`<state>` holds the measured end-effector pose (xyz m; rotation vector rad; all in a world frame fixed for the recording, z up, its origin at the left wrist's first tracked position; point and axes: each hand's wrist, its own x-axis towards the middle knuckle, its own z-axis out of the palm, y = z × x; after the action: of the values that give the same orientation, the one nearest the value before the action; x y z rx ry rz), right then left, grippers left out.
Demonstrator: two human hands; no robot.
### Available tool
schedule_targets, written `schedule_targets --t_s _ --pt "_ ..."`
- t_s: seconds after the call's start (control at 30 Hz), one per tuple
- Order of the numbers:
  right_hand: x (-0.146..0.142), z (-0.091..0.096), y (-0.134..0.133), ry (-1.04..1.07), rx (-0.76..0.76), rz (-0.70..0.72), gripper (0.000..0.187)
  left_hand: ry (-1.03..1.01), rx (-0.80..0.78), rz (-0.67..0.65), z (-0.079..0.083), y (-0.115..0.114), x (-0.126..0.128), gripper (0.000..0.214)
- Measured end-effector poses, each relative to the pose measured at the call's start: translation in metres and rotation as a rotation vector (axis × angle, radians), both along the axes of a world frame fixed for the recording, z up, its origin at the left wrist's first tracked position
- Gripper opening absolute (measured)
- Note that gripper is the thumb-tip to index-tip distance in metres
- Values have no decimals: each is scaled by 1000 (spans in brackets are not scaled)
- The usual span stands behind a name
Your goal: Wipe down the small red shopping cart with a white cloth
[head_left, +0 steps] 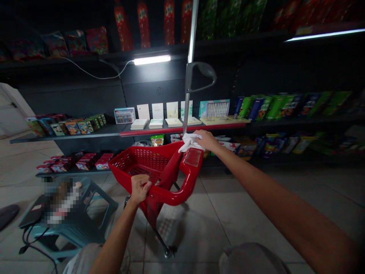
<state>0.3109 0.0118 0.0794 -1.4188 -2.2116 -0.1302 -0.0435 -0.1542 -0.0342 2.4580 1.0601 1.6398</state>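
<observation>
A red plastic shopping cart point(159, 196) with a perforated basket and a looped handle stands in front of me. My left hand point(140, 188) is closed over the cart's near left rim, where the handle joins the basket. On the far right side of the handle, my right hand point(205, 140) presses a bunched white cloth point(190, 143) around the foot of a metal pole point(186, 108). The pole rises from the cart and carries a grey loop-shaped grip point(203, 78). My right fingertips are partly hidden by the cloth.
Behind the cart is a dark shelf unit point(94, 91) with boxes, booklets, snack bags and red bottles point(144, 24). A lit tube lamp point(152, 60) hangs under the upper shelf. To the left stands a blue-green plastic stool point(98, 201) with a dark device and cables on it.
</observation>
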Motion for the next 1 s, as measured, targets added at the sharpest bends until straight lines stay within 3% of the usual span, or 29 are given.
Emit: schedule_targets --t_s 0.3,0.43,0.53,0.63,0.77,0.83,0.9,1.0 --pt "4 -12 -41 -58 99 6 32 -155 -179 152 7 -2 -28 59" --pt "2 -19 -57 42 92 50 35 -257 -298 86 11 -4 -38 51" --pt "3 -27 -68 118 129 80 37 -450 -394 59 28 -2 -45 41" --pt "7 -28 -79 122 148 179 36 -644 -457 52 63 -12 -48 37" --pt "6 -15 -101 43 103 319 38 -325 -408 141 115 -58 -22 34" --pt "-1 -9 -114 58 81 360 43 -90 -320 241 128 -84 5 33" --pt "-11 -7 -127 119 50 373 46 81 -228 266 130 -99 32 32" --pt "-26 -10 -142 229 -3 325 43 244 -117 299 117 -102 60 37"
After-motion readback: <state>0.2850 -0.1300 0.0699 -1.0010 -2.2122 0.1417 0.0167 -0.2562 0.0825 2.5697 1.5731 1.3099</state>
